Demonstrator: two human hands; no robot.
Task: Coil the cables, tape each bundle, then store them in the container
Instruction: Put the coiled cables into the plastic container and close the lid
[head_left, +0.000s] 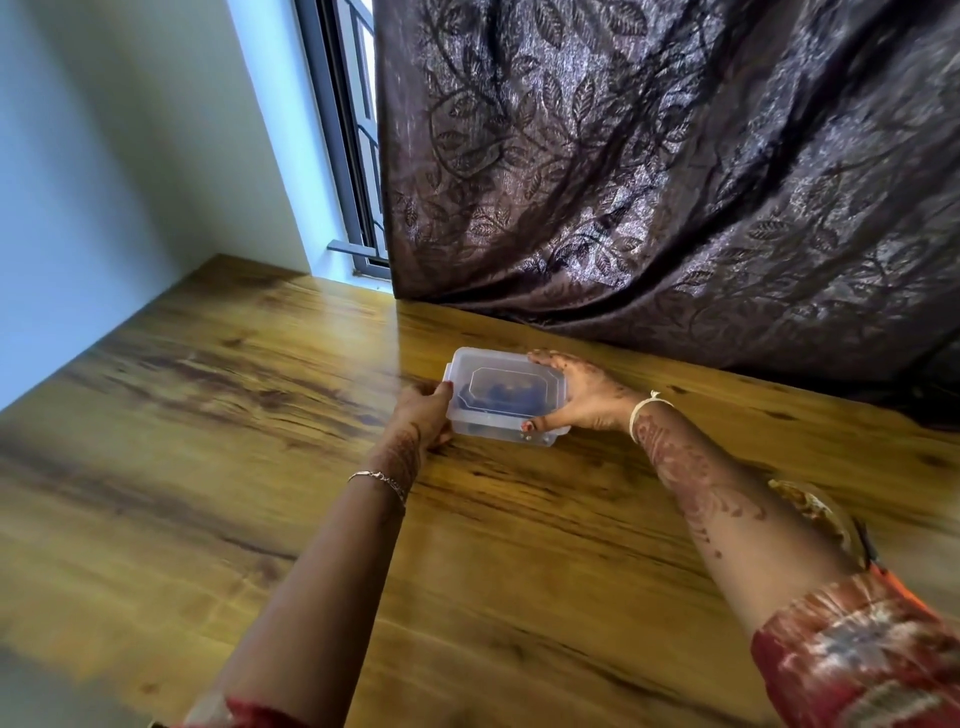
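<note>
A clear plastic container (470, 366) with its lid on rests on the wooden table (208, 415), near the far edge. Dark cable bundles (501, 391) show dimly through the lid. My left hand (423, 415) grips the container's left end. My right hand (584, 392) wraps its right end, fingers over the far corner and thumb along the near rim. Both hands touch the box at once.
A dark leaf-patterned curtain (649, 182) hangs just behind the container and drapes onto the table. A window frame (345, 156) and a pale wall (104, 182) are at the back left. A roll of tape (815, 512) lies partly hidden behind my right forearm.
</note>
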